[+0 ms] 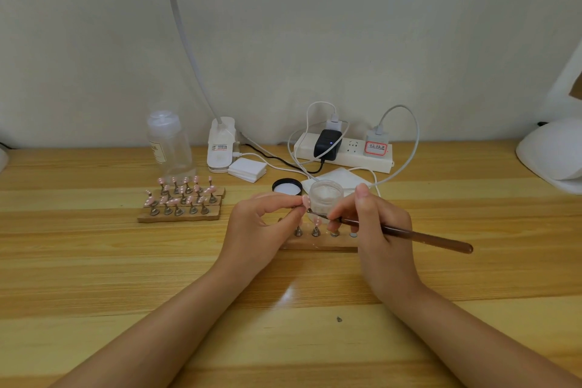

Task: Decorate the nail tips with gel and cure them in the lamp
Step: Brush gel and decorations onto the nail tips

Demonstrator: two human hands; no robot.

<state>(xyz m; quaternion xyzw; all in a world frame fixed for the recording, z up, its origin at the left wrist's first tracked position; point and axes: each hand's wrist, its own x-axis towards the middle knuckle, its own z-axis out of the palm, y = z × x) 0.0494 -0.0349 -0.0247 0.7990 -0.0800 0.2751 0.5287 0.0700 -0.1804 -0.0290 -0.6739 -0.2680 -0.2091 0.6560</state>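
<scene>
Currently the left hand (263,224) pinches a pink nail tip (306,200) at centre; the right hand (374,224) grips the brush (406,234), bristles touching the tip. Risk: excess pressure smears gel; the open jar (326,195) at 12 o'clock may tip.

We see the left hand (263,224) pinching a nail tip (305,201), w/ the brush (406,233) of the right hand (376,230) touching it from the right. Just behind this grip stands the open jar (326,195), its lid (287,187) to the left. Directly below/before the grip lies a stand (321,242). Well left: another stand w/ tips (182,201), bottle (170,145) behind it. Far behind: power strip (345,154).
</scene>
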